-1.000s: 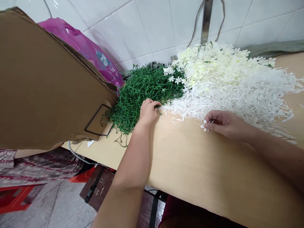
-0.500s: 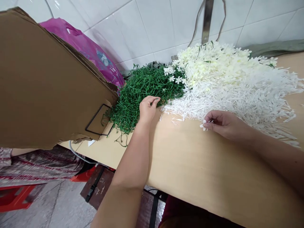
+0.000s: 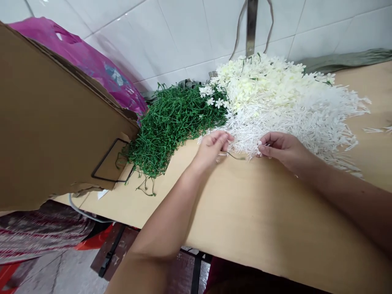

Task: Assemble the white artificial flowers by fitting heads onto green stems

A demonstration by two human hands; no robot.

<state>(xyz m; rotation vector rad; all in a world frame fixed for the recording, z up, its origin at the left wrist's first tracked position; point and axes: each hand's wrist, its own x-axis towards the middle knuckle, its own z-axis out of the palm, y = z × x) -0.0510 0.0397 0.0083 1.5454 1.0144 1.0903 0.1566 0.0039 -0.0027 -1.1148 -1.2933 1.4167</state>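
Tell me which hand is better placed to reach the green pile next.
Probably the left hand: it is nearer the green pile, though it holds a stem. The right hand, pinching a flower, is farther off.

The right fingers [image 3: 269,151] partly hide a white flower [image 3: 259,143]; the thin stem [image 3: 236,157] beside the left fingers [image 3: 222,141] is blurred, its near end covered.
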